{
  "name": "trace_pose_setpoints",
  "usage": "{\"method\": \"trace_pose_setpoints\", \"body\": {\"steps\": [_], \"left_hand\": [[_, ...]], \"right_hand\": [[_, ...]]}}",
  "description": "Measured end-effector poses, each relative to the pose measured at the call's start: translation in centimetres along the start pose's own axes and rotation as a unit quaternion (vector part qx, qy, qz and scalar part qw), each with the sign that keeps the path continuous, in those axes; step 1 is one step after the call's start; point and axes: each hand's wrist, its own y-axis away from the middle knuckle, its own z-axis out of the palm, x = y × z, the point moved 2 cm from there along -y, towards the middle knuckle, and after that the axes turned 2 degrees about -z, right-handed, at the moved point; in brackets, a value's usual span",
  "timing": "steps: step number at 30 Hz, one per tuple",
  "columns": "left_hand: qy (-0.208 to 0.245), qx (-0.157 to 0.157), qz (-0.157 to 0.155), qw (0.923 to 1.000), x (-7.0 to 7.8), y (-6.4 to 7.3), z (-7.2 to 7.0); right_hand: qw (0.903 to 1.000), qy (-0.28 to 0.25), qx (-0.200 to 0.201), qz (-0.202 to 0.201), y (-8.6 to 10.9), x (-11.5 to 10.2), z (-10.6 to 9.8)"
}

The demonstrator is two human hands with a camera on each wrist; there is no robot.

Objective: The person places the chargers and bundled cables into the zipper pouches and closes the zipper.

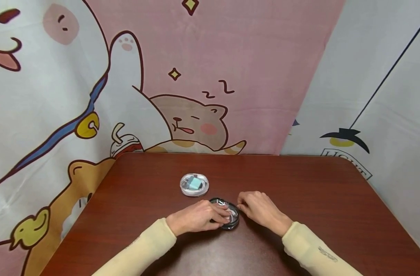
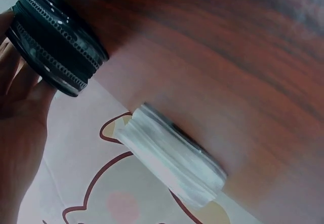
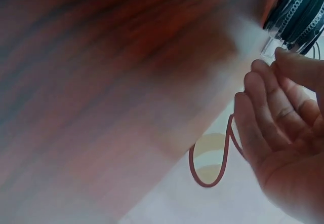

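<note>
A round clear case with a coiled black cable (image 1: 234,220) lies on the table. My left hand (image 1: 200,215) rests on its top, fingers stretched across it. From the side, the left wrist view shows the dark coil (image 2: 59,41) between clear covers, with my fingers against one face. My right hand (image 1: 261,211) is at the case's right edge, fingers curled. In the right wrist view the thumb and fingertips come together at a small clear plastic strip (image 3: 269,45) by the case's lower edge, seemingly pinching it; the contact is partly hidden.
A second round clear case (image 1: 203,190), holding a white cable and a light-blue charger plug (image 1: 195,183), lies behind and left of the black one. The brown table (image 1: 310,191) reaches back to a cartoon-printed cloth (image 1: 251,76).
</note>
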Motion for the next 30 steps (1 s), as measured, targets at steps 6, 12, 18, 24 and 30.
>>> {"method": "trace_pose_setpoints", "body": {"steps": [6,12,18,24,30], "left_hand": [[-0.046,0.003,-0.022,0.9987,0.1,-0.3,0.5],[-0.103,0.012,-0.061,0.9927,-0.3,-1.5,0.7],[-0.176,0.020,-0.080,0.9810,-1.3,-3.1,1.0],[-0.197,0.021,-0.113,0.9737,-2.5,-4.3,1.3],[-0.177,0.034,-0.138,0.9740,-2.9,-4.4,1.1]], "right_hand": [[0.9988,-0.023,-0.019,0.040,1.1,0.6,-1.6],[0.9972,0.015,0.011,0.073,2.5,1.3,-3.4],[0.9944,0.034,0.049,0.087,3.3,1.9,-4.5],[0.9921,0.040,0.063,0.100,3.6,2.4,-5.0],[0.9916,0.045,0.073,0.096,3.7,2.7,-5.0]]}}
